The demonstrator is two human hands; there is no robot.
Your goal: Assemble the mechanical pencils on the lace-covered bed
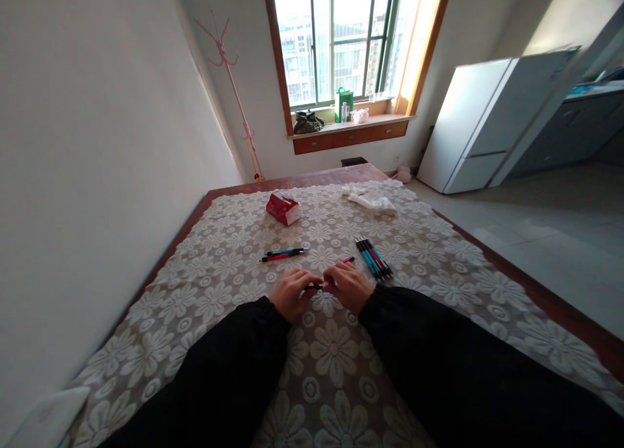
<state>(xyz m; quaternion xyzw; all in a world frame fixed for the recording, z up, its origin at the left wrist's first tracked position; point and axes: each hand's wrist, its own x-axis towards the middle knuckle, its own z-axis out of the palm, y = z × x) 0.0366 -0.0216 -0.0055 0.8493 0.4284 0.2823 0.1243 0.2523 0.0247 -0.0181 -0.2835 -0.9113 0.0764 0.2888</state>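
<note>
One head-worn view looks forward and down across the bed (pixel 219 285), toward the window (pixel 341 38) beyond.

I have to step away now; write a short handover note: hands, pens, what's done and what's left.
Left hand and right hand: both closed on one pen held between them, red tip past the right hand.
Two pens lie apart to the left; a bundle of pens lies to the right on the lace tablecloth.
Done: apparently those two.
Left: seemingly the held pen and the bundle.
</note>
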